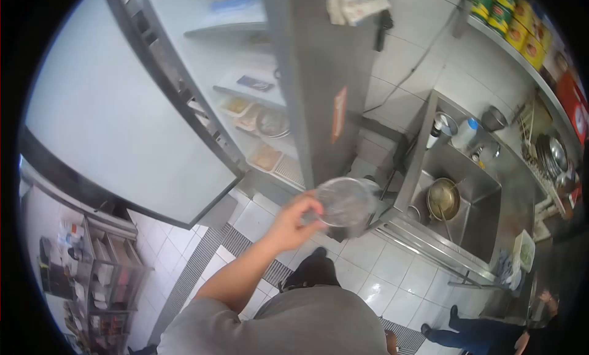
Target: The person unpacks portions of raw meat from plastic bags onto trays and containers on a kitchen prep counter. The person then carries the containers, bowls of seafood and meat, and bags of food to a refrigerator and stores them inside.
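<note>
My left hand (pixel 299 223) is closed on the rim of a round, clear plastic container (pixel 345 203), held out in front of my body. Its contents, if any, are blurred. The container is just in front of the open refrigerator (pixel 288 110), whose wide white-lined door (pixel 123 116) stands swung out to the left. On the lower shelves inside are a round metal bowl (pixel 273 123) and a white tray (pixel 265 157) with pale food. Only a sliver of skin shows beside my shirt at the bottom edge; my right hand itself cannot be made out.
To the right, a steel sink (pixel 485 198) holds a metal pan (pixel 443 198). Bottles (pixel 466 133) stand behind it. Yellow and green packages (pixel 515 33) line a high shelf. Another person's legs (pixel 454 338) show at lower right. Grated drains (pixel 184 287) cross the tiled floor.
</note>
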